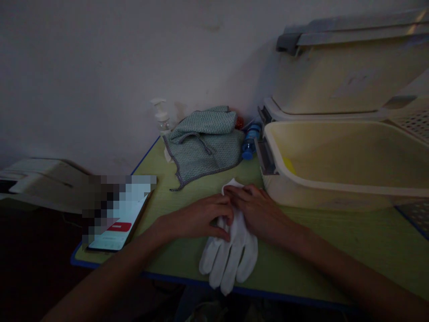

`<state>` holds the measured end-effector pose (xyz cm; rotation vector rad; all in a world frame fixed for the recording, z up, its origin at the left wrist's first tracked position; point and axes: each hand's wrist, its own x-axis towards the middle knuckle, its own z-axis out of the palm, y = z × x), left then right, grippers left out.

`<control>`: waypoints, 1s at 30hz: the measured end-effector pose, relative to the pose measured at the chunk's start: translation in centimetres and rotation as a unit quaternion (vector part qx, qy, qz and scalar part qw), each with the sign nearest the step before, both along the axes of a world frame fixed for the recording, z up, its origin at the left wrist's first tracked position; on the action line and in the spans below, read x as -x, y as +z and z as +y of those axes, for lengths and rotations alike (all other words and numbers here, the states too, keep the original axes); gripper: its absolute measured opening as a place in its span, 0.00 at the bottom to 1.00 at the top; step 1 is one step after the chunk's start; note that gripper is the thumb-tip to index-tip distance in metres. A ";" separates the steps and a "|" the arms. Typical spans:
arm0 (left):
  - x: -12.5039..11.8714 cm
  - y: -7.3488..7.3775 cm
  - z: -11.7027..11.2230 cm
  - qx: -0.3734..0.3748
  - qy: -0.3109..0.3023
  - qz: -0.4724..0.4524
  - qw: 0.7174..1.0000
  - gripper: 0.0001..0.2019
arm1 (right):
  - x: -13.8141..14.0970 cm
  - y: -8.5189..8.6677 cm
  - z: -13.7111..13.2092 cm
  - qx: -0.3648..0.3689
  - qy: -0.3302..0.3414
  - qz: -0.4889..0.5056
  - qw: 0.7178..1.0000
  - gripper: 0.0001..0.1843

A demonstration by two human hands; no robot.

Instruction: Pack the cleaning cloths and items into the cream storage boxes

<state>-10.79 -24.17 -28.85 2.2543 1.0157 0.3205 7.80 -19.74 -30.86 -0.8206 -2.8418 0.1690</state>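
Evidently the white glove (pixel 238 228) lies between and beneath both hands on the worktop (pixel 335 228), its long axis running away from the person: cuff far, fingers pointing back and reaching the near edge. The left hand (pixel 201 217) arches over its left side, thumb and forefinger parted; the right hand (pixel 259 212) lies along its right side, fingers bent at the cuff. Neither is clearly nearer; whether either grips the cloth cannot be told.
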 end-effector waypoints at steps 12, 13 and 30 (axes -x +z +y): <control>0.7 -0.1 0.0 -0.135 0.015 0.039 0.990 0.24 | -1.2 0.0 -0.3 -0.072 0.050 0.076 0.993 0.16; 0.8 -0.1 0.0 -0.151 0.015 0.058 0.987 0.28 | -1.3 0.1 -0.4 -0.076 0.051 0.077 0.993 0.16; 1.4 -0.5 -0.8 -0.193 0.125 0.278 0.933 0.40 | -1.4 0.3 -1.3 -0.119 0.052 0.126 0.983 0.13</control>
